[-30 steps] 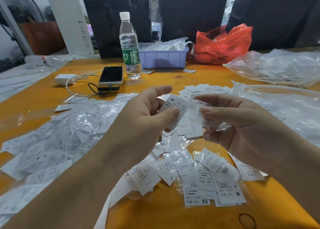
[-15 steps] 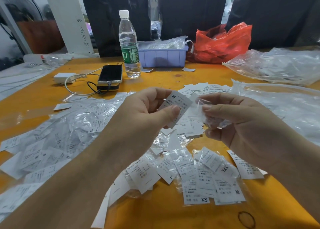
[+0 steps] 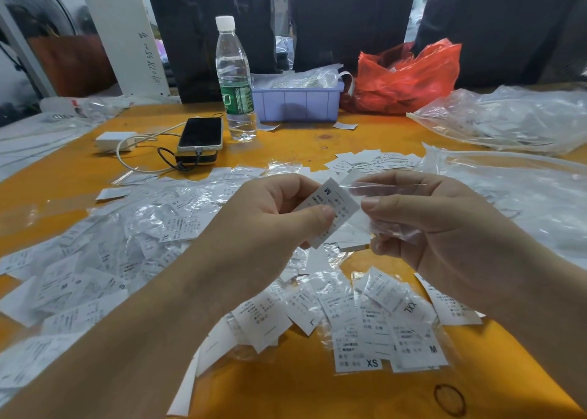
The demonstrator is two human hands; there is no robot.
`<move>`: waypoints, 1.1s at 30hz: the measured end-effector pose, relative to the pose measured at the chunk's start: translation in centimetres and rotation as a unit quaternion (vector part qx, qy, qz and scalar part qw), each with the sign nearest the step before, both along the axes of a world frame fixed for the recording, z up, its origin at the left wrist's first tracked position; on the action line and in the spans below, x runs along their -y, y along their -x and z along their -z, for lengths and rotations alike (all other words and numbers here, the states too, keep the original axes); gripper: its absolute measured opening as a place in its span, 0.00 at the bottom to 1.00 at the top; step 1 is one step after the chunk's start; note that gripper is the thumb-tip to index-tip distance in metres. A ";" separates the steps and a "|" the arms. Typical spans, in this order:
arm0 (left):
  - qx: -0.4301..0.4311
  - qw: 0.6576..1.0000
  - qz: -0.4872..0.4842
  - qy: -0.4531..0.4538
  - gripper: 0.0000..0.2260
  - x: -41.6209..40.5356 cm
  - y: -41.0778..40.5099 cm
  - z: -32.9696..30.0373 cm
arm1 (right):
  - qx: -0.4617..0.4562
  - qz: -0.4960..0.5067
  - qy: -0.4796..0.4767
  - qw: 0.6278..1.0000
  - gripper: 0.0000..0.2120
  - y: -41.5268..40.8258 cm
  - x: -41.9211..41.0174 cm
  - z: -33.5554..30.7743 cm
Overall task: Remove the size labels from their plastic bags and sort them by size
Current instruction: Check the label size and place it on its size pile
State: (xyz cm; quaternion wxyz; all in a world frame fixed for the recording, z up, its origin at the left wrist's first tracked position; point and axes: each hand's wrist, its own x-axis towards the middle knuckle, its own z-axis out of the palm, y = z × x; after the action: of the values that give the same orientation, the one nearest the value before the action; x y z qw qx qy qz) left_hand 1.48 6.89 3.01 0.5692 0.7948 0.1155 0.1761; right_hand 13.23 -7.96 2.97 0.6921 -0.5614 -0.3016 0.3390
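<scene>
the size label (image 3: 328,210), a white strip printed with "m", is pinched between the thumb and the curled fingers of the left hand (image 3: 270,225). its right edge meets the small clear plastic bag (image 3: 389,210), which the right hand (image 3: 444,228) grips between thumb and fingers. the label looks almost fully out of the bag; only its corner is at the bag's mouth, and i cannot tell if it is truly free.

just below the fingers of both hands lies a loose group of labels (image 3: 374,320) on the bench (image 3: 286,387); "xs", "m", "xxl" and "l" can be read there side by side, some under plastic film, so these are mixed and not sorted. to the left of the left fingers spreads a big heap of bagged labels (image 3: 104,260), many in shiny plastic. beyond the fingers a small stack of bare labels (image 3: 371,161) lies flat, maybe one sorted pile. to the right of the right fingers are large clear bags (image 3: 514,202).

further beyond the fingers stand a water bottle (image 3: 235,82), a phone (image 3: 200,134) with cable, a purple tray (image 3: 297,102) and a red bag (image 3: 409,78).

i judge the task is at an early stage: one label is coming out now, few are sorted, and the big heap is left to open.
</scene>
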 end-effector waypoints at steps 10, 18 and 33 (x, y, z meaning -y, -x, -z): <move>-0.030 0.999 0.010 -0.035 0.08 0.2 0.1 0.0 | 0.060 -0.020 0.027 0.998 0.05 -0.1 0.1 0.2; -0.018 0.994 0.002 -0.104 0.07 0.5 0.3 0.0 | 0.097 -0.046 0.061 0.992 0.05 0.2 0.1 0.2; -0.013 1.000 -0.011 -0.023 0.08 0.1 0.0 0.1 | 0.111 -0.029 0.043 0.992 0.03 0.0 0.1 0.0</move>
State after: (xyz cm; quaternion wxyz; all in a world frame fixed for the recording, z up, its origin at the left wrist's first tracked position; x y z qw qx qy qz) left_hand 1.45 6.77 2.90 0.5472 0.8085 0.1278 0.1750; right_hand 13.25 -8.10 2.92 0.6197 -0.6157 -0.3778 0.3069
